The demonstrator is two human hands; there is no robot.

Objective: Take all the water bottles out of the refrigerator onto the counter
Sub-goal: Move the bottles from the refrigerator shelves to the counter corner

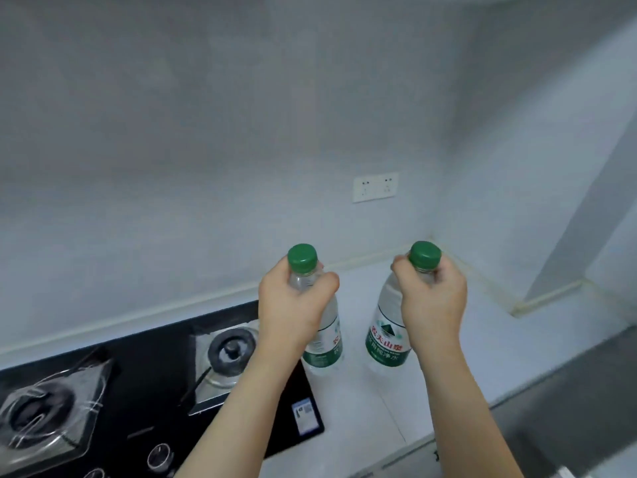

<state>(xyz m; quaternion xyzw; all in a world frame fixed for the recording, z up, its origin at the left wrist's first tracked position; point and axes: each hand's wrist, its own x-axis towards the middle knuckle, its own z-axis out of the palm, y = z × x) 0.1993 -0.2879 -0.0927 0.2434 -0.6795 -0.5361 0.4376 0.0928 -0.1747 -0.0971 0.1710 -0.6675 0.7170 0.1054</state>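
A pale counter (pixel 482 339) runs between a black gas hob (pixel 144 381) and a corner wall. Two upright, green-capped clear water bottles stand near its back edge: the left hand (pixel 289 305) grips the left bottle (pixel 324 343) at its neck, the right hand (pixel 431 301) grips the right bottle (pixel 387 336) likewise.

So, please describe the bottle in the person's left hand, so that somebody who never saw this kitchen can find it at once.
Start at the black gas stove on the left of the white counter. Just beside the stove's right edge stands a clear water bottle with a green cap, and the left hand grips its neck. Unlike the other bottle in the right hand, it is the one next to the burner.
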